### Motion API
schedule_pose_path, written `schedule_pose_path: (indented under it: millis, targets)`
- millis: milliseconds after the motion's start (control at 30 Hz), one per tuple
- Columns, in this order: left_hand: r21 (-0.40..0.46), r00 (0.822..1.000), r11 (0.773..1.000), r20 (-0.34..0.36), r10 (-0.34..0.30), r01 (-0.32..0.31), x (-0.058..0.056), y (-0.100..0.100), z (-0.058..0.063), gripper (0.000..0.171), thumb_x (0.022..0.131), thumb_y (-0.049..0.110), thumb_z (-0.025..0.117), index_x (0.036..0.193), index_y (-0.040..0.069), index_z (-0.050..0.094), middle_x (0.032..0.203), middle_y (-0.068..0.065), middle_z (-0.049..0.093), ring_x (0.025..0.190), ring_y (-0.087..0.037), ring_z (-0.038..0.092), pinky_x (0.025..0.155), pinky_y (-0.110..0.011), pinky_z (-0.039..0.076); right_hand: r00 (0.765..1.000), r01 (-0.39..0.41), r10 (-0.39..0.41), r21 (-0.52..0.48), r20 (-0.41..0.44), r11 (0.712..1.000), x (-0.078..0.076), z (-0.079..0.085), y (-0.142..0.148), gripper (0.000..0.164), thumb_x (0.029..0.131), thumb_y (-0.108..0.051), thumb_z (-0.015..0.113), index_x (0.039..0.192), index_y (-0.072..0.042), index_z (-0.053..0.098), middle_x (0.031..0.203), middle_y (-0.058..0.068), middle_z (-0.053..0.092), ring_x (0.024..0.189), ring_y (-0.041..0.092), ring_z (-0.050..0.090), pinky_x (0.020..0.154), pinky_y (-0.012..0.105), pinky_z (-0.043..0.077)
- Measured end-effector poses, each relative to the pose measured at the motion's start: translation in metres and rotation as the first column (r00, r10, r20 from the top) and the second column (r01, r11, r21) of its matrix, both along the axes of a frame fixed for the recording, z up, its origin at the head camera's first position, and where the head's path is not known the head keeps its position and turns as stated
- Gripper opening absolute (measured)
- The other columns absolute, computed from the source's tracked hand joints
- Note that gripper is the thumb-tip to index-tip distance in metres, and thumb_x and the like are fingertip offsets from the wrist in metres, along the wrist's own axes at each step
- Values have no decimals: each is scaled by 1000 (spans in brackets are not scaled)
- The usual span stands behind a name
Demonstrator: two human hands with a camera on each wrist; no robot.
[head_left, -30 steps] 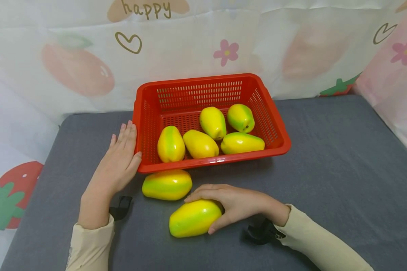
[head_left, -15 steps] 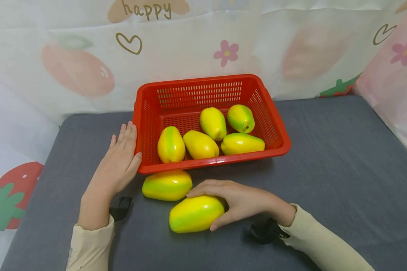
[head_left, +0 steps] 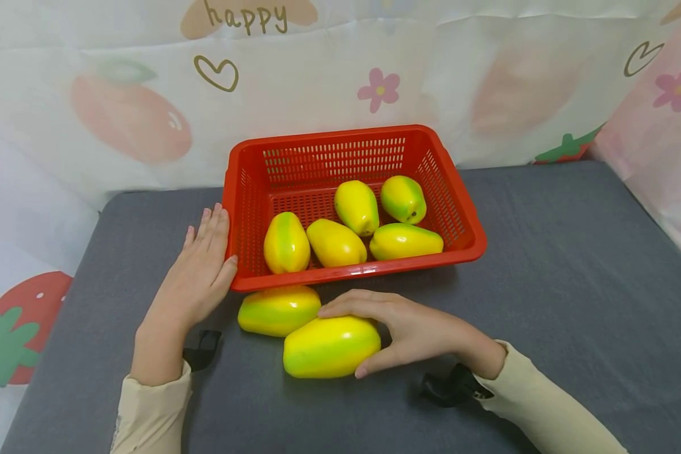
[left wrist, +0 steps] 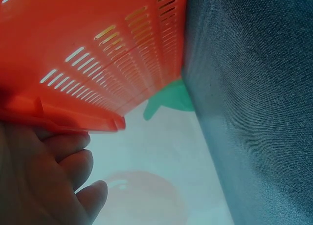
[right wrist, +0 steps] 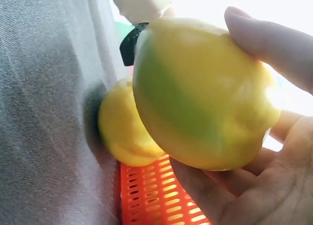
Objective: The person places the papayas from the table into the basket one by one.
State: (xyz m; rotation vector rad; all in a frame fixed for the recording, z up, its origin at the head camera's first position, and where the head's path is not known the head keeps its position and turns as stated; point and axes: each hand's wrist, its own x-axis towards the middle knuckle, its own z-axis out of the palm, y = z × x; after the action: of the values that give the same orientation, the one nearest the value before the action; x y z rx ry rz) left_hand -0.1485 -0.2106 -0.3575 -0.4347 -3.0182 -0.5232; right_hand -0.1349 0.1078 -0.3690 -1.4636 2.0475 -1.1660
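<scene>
My right hand (head_left: pixel 411 331) grips a yellow-green papaya (head_left: pixel 331 350) by its right end, thumb on the near side and fingers over the far side. In the right wrist view the held papaya (right wrist: pixel 200 98) shows a gap from the grey cloth. Just behind it, a second papaya (head_left: pixel 278 312) lies on the cloth against the front of a red plastic basket (head_left: pixel 363 271). My left hand (head_left: pixel 195 271) rests with straight fingers along the basket's left side; the left wrist view shows its fingertips (left wrist: pixel 78 168) by the rim. Several papayas (head_left: pixel 336 243) lie inside the basket.
Grey cloth (head_left: pixel 556 284) covers the table. A white printed curtain (head_left: pixel 329 75) hangs close behind the basket, and a pink one (head_left: pixel 658 139) stands at the right. Black wrist straps show under the left wrist (head_left: pixel 201 350) and the right wrist (head_left: pixel 454 384).
My right hand has raised the papaya and shifted it slightly back towards the basket, so it now overlaps the second papaya in the head view. My left hand and the basket have stayed put.
</scene>
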Motion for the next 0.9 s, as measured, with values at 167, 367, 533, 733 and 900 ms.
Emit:
schedule_pose_path:
  millis: [167,367,533,733,900]
  targets:
    - [-1,1000,1000,-1,4,-4,1,-1,0,67,96,22,33,149,-1,0,157,-16,-2,144,-30,-3,114,-49,0,1000,19,-19,-45,-2,999,0,4,1,73,77,-27,78,140,-13,44,139,-3,45,125,12,42,104,35,36]
    - [3,1000,1000,9,0,0,0,-1,0,68,96,22,34,149,-1,-1,157,-17,-1,143,-31,-4,114,-49,0,998,65,-66,-87,-8,994,0,12,6,73,75,-25,80,139,-12,44,139,-1,46,126,14,42,106,35,34]
    - [3,1000,1000,6,-1,1,-1,-1,0,68,96,22,34,149,-1,-1,156,-19,1,143,-32,-3,114,-50,1,994,101,-106,-114,-34,988,-3,19,10,75,74,-23,81,139,-11,45,139,0,46,128,16,40,107,34,33]
    - [1,1000,1000,12,-3,3,-1,-1,0,69,96,22,34,149,-1,-2,157,-17,-2,143,-31,-3,114,-50,0,989,126,-135,-137,-58,983,-8,29,9,75,74,-20,81,138,-10,45,139,1,47,126,15,41,106,35,34]
    - [0,1000,1000,14,-2,2,-1,-1,0,69,96,22,34,149,-1,-2,157,-16,-2,143,-31,-4,114,-49,0,983,159,-170,-147,-63,976,-12,38,7,75,73,-18,81,138,-8,45,137,1,47,125,15,41,103,34,37]
